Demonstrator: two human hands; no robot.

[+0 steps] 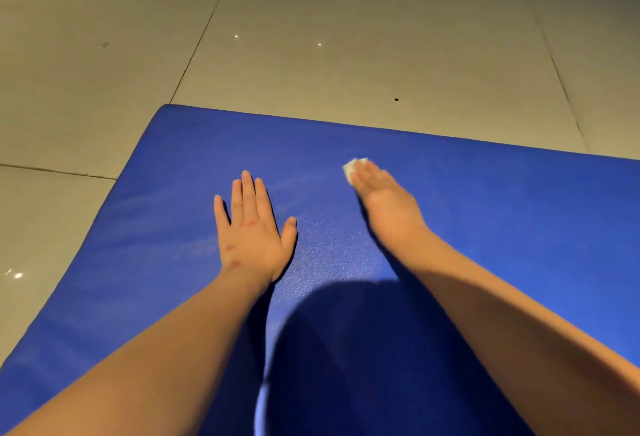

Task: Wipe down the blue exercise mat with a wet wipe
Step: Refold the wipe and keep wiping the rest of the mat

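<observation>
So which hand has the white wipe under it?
The right hand: its straight fingers press the white wipe onto the blue mat. The left hand rests flat on the mat, no wipe showing.

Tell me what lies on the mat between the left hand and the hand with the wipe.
In the head view, only bare mat, faintly streaked, lies between the left hand and the right hand, which presses the wipe flat.

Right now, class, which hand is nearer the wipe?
Right. The right hand is on the wipe, with its fingers pressed flat over it. The left hand lies flat on the mat, apart from the wipe and to its left.
</observation>
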